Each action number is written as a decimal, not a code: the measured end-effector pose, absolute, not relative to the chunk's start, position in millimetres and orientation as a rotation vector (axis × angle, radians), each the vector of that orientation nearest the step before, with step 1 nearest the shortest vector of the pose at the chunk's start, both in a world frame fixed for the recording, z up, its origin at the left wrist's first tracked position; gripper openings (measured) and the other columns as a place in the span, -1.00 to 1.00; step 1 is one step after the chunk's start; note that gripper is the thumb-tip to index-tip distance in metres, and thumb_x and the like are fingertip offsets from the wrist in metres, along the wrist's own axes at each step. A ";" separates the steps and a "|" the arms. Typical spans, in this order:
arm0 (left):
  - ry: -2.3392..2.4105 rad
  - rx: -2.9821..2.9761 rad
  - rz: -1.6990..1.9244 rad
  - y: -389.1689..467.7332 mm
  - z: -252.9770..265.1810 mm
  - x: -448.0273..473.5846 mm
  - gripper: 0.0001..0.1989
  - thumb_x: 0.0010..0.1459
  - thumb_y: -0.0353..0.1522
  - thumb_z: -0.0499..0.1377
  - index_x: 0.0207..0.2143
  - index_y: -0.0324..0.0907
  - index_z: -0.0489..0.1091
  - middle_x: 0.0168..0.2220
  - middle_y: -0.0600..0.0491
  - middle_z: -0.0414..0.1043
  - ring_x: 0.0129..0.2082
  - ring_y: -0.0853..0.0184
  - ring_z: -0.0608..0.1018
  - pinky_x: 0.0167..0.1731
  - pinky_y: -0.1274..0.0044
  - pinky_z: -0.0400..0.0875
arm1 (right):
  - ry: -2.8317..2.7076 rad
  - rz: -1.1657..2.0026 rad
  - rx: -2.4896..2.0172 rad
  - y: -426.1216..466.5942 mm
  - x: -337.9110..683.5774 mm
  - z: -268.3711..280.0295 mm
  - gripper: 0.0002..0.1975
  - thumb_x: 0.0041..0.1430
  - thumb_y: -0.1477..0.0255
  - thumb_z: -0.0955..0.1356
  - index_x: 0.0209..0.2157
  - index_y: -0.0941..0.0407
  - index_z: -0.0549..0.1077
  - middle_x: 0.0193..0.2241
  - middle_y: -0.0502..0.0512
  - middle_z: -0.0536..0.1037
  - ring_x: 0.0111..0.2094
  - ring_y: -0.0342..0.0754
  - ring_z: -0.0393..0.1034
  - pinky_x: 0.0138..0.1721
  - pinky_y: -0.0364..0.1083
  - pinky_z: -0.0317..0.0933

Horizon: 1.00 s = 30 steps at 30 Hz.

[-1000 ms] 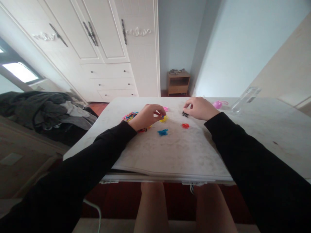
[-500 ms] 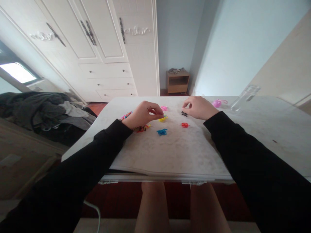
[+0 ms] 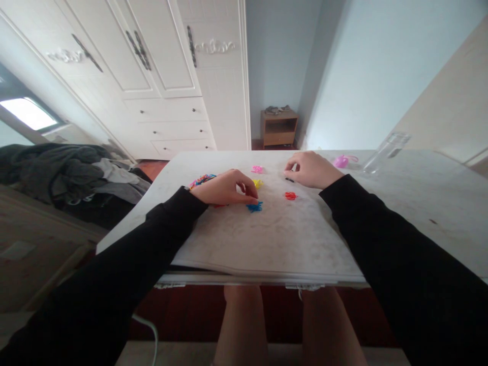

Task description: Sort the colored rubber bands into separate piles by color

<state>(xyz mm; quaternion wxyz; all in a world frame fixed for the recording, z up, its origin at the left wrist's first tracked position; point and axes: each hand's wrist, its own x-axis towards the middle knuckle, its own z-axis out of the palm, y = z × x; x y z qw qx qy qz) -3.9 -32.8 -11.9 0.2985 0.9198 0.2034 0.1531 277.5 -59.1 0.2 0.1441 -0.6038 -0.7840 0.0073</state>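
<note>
White tabletop point(image 3: 263, 249) first: it's a flat, rimless surface as far as the view shows, so anything knocked toward the near edge could probably just slide off onto the floor.

Next up, the black sleeves point(image 3: 171, 216). The left cuff sits right by the mixed pile, so a lazy pull back could drag strands along or hook one.

Hands: the person's left hand point(image 3: 229, 188) has thumb and finger brought together at the top of the blue pile. Can't tell if a band is pinched in there. The right hand point(image 3: 311, 169) is curled with fingertips low over the black pile, and again no way to see whether it's gripping anything.

The clear bottle point(image 3: 385, 152) at the far right is well apart from the right hand, so only a big swing would tip it, imo. Same for the purple rounded thing point(image 3: 341, 161) beside it.

Mixed pile point(image 3: 204, 179), on the left, is partly hidden behind the left hand, so its spread is hard to judge.

Smallest: little heaps of what look like elastic bands. Blue pile point(image 3: 254, 207) is nearest, yellow pile point(image 3: 258, 183) behind it, pink pile point(image 3: 257, 169) farthest, red pile point(image 3: 291, 195) and mostly covered black pile point(image 3: 290, 179) to the right. Blue and yellow lie close, so a clumsy drop could mix colours.
</note>
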 end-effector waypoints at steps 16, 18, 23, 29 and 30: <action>0.720 2.504 0.540 -16.0 1.9 -29.7 -0.83 0.17 -0.27 0.32 -0.29 -0.18 0.66 -0.34 0.00 0.68 -0.36 0.33 0.63 -0.27 0.51 0.51 | -2.268 0.037 -1.750 -58.7 277.3 -0.5 -0.84 0.22 0.39 0.41 -0.33 0.11 0.67 -0.25 0.14 0.70 -0.29 0.01 0.52 -0.20 -0.03 0.32; 0.785 2.564 0.480 -10.2 3.8 -38.8 -0.86 0.14 -0.28 0.34 -0.32 -0.14 0.67 -0.36 0.03 0.67 -0.36 0.33 0.62 -0.27 0.51 0.48 | -2.275 0.040 -1.742 -58.9 277.4 -0.4 -0.84 0.22 0.38 0.41 -0.33 0.11 0.67 -0.25 0.14 0.70 -0.29 0.01 0.52 -0.20 -0.04 0.32; 0.731 2.555 0.266 -4.2 1.8 -46.5 -0.84 -0.01 -0.22 0.45 -0.36 -0.05 0.68 -0.27 0.05 0.67 -0.29 0.30 0.64 -0.17 0.50 0.47 | -2.276 0.044 -1.739 -59.3 277.3 -0.9 -0.85 0.20 0.39 0.41 -0.33 0.09 0.67 -0.24 0.14 0.71 -0.28 0.02 0.53 -0.20 -0.03 0.33; 0.746 2.510 0.127 -1.1 -4.5 -47.0 -0.90 0.00 -0.25 0.43 -0.42 -0.05 0.68 -0.29 0.05 0.62 -0.32 0.31 0.61 -0.25 0.52 0.45 | -2.285 0.031 -1.741 -59.5 276.8 -1.4 -0.83 0.21 0.38 0.40 -0.32 0.10 0.67 -0.22 0.15 0.70 -0.27 0.03 0.53 -0.17 -0.02 0.34; 0.731 2.511 0.113 0.2 -5.5 -48.1 -0.90 0.02 -0.24 0.41 -0.43 -0.05 0.67 -0.30 0.05 0.62 -0.32 0.31 0.61 -0.25 0.52 0.45 | -2.287 0.031 -1.738 -59.6 276.6 -1.3 -0.83 0.21 0.38 0.40 -0.32 0.10 0.67 -0.22 0.15 0.70 -0.27 0.03 0.53 -0.18 -0.02 0.35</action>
